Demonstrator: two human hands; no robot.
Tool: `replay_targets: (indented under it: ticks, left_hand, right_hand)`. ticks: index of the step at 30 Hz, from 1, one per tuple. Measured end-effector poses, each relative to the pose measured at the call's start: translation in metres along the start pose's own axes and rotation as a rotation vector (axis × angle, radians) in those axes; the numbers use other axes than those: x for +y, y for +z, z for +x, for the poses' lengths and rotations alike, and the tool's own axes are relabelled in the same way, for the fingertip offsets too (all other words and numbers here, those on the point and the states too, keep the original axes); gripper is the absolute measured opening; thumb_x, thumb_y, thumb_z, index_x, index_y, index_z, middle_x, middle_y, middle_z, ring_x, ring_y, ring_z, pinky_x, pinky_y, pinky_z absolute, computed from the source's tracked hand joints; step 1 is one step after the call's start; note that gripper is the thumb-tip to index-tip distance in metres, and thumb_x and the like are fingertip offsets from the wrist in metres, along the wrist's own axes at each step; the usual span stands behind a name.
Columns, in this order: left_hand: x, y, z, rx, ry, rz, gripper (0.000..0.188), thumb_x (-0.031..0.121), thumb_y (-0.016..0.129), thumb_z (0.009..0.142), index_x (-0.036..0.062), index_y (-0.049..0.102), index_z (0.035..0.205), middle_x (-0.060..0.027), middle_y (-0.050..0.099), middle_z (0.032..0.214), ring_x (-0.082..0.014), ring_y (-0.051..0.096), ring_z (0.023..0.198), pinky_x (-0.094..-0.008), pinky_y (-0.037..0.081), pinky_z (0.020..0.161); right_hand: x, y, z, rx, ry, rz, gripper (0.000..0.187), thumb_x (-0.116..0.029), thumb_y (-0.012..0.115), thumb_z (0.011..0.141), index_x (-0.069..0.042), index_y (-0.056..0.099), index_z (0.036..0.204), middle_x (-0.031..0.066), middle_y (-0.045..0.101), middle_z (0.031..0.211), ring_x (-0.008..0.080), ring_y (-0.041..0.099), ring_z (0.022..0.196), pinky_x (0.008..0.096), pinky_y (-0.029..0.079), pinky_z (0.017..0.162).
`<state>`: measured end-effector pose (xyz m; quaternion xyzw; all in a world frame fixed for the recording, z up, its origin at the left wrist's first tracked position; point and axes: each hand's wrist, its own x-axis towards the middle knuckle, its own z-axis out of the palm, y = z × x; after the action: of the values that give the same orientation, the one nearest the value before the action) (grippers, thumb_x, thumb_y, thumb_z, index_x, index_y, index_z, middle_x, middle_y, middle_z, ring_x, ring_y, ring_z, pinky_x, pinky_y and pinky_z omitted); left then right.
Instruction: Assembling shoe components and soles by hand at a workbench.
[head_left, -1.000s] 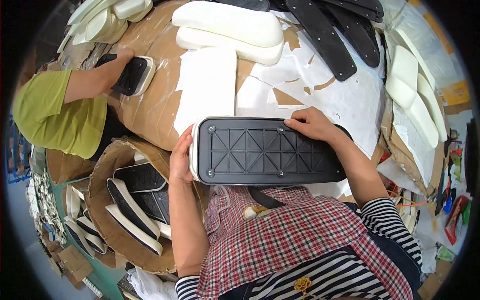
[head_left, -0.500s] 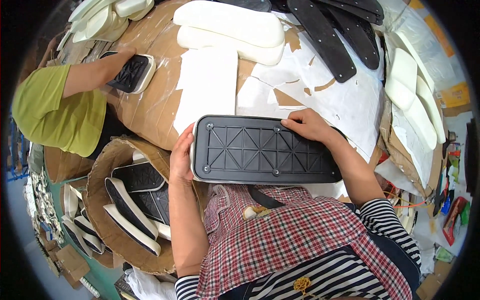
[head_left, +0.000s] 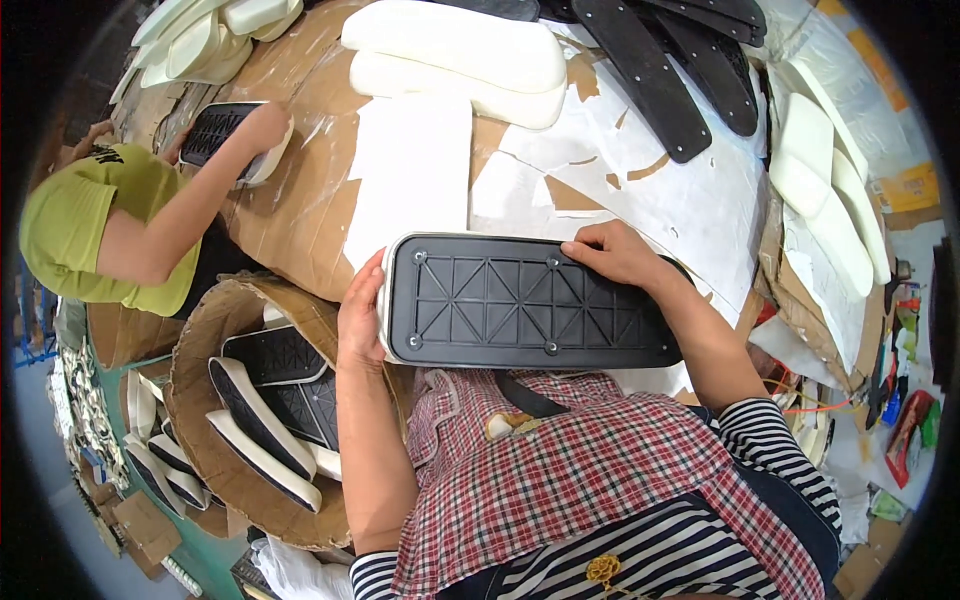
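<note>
Between my hands is a long rounded pad [head_left: 520,300] with a black ribbed plastic base facing up and a pale rim at its left end. Bright fasteners sit near several spots of the base. My left hand [head_left: 362,310] grips the left end, fingers on the outer side. At the far long edge, toward the right, my right hand [head_left: 615,250] holds on with its thumb over the black base and its other fingers curled, partly hidden. The pad's underside is out of sight.
White foam pieces [head_left: 460,50] and black panels [head_left: 645,80] lie on the paper-covered table [head_left: 410,170]. More foam pieces [head_left: 820,190] stand at right. A cardboard drum [head_left: 200,400] at lower left holds similar pads. A co-worker in a green shirt [head_left: 110,220] handles another pad [head_left: 220,130].
My hands and the pad stay almost in place. At far left the co-worker has leaned inward, with both the arm and their pad shifted and tilted.
</note>
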<state>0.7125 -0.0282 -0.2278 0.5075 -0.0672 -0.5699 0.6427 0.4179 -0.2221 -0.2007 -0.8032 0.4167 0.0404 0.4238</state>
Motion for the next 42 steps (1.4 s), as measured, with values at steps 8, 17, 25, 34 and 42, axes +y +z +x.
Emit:
replay_targets:
  ticks: [8,17,25,34,42]
  left_hand:
    - [0.002,0.005,-0.002,-0.006,0.010,0.025,0.041,0.015,0.045,0.091,-0.0004,0.047,0.129,-0.0124,0.055,0.122,-0.0213,0.055,0.109,-0.0321,0.045,0.092]
    - [0.006,0.007,-0.008,0.011,-0.015,0.083,0.046,0.022,0.047,0.093,0.0012,0.043,0.133,-0.0118,0.051,0.127,-0.0201,0.051,0.114,-0.0319,0.041,0.096]
    - [0.005,-0.002,-0.023,-0.029,-0.023,0.081,0.056,0.023,0.050,0.091,0.0010,0.034,0.139,-0.0099,0.045,0.136,-0.0206,0.043,0.124,-0.0325,0.036,0.102]
    - [0.006,-0.024,-0.035,-0.196,-0.014,-0.092,0.075,0.009,0.060,0.071,-0.0021,0.032,0.139,-0.0151,0.044,0.136,-0.0244,0.047,0.122,-0.0359,0.038,0.102]
    - [0.008,-0.033,-0.035,-0.061,-0.032,0.236,0.072,-0.013,0.045,0.063,-0.0016,0.041,0.133,-0.0138,0.050,0.130,-0.0179,0.055,0.110,-0.0265,0.046,0.088]
  right_hand:
    - [0.006,0.003,0.004,0.008,-0.015,0.017,0.036,-0.041,0.059,0.085,-0.006,0.068,0.083,0.0116,0.062,0.067,0.0217,0.057,0.060,0.0333,0.044,0.060]
    - [-0.002,0.005,0.008,0.047,0.003,-0.037,0.039,-0.045,0.059,0.084,-0.007,0.069,0.081,0.0113,0.062,0.068,0.0244,0.058,0.063,0.0347,0.044,0.060]
    - [-0.003,0.007,0.014,0.069,0.012,-0.050,0.042,-0.048,0.057,0.083,-0.008,0.069,0.079,0.0116,0.062,0.067,0.0256,0.059,0.064,0.0350,0.045,0.060]
    - [-0.005,0.005,0.023,0.047,0.026,-0.048,0.041,-0.047,0.059,0.082,-0.007,0.069,0.082,0.0115,0.063,0.068,0.0231,0.059,0.064,0.0343,0.045,0.062]
    - [-0.005,0.002,0.026,0.018,0.034,-0.063,0.040,-0.047,0.059,0.082,-0.008,0.070,0.085,0.0109,0.065,0.071,0.0231,0.060,0.067,0.0336,0.046,0.065]
